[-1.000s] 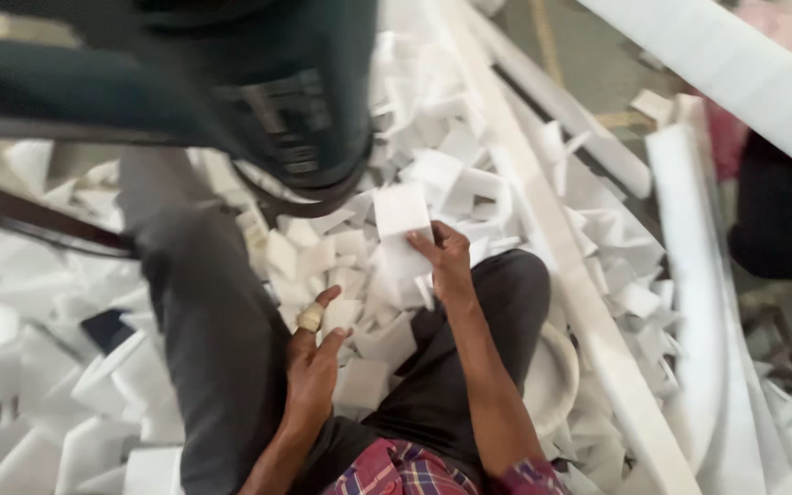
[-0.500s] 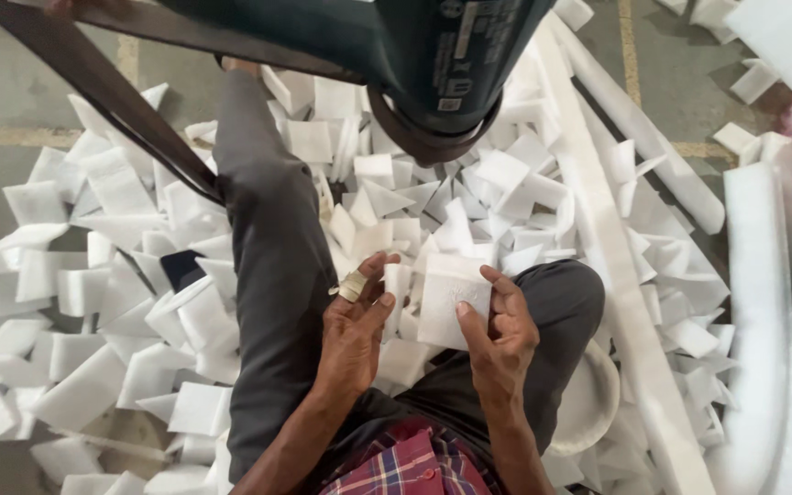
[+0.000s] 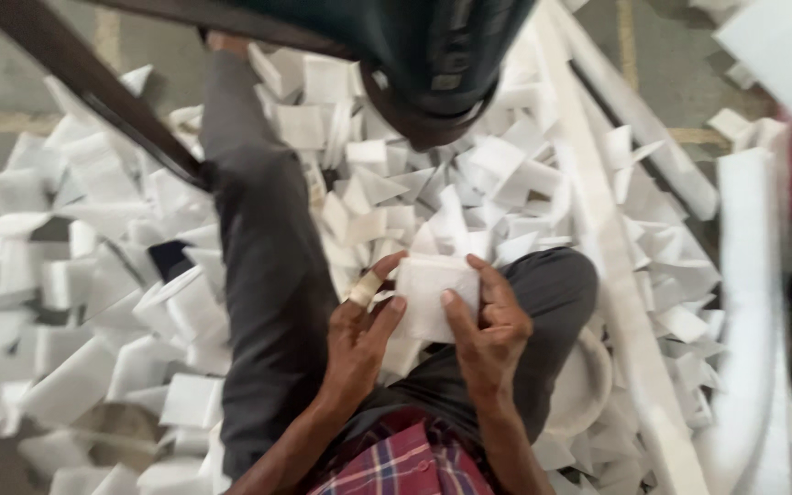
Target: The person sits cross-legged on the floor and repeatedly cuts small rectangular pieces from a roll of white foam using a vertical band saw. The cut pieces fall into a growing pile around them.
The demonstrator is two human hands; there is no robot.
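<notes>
Where the right hand (image 3: 495,335) alone gripped the white foam piece (image 3: 434,293) a second ago, the left hand (image 3: 359,339) (one finger taped) now pinches its left edge too, fingers closed, held above the lap amid scattered foam scraps (image 3: 93,302).

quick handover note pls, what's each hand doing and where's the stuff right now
Left hand: fingers on the left edge of a white foam square, with a tan band wrapped round one finger.
Right hand: grips the same square from the right, thumb on its face.
The square is held over the lap, above the grey trousers.
Around: a heap of white foam pieces covers the floor; long white foam strips lie to the right; a dark machine head hangs above.
Done and left: one piece in hand; many more lie loose.
</notes>
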